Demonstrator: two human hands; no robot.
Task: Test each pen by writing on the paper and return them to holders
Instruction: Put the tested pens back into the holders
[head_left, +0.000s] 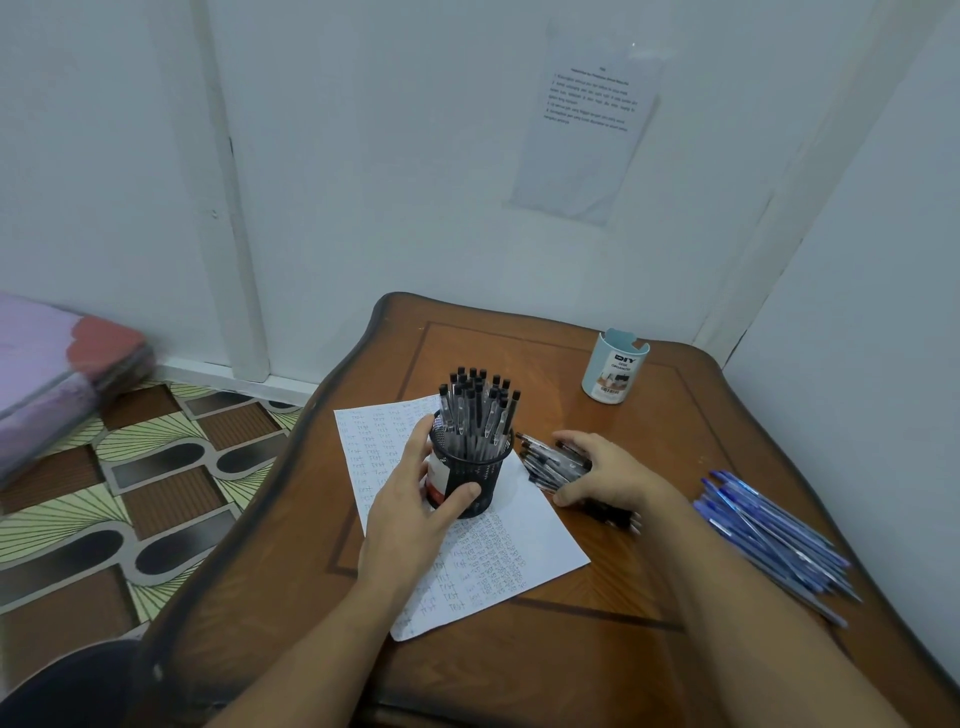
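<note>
Black mesh metal pen holder (471, 480), stuffed with black-capped clear pens (480, 410), sits on the scribbled-over white paper (524, 525) with the left hand (415, 491) wrapped around it. The right hand (605, 470) is clamped on a loose bunch of black pens (550, 462) on the brown wooden table (597, 670).

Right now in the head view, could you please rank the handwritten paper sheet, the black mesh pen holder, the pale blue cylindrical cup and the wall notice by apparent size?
1. White handwritten paper sheet
2. White printed wall notice, farther away, so unsure
3. Black mesh pen holder
4. Pale blue cylindrical cup, farther away
</note>
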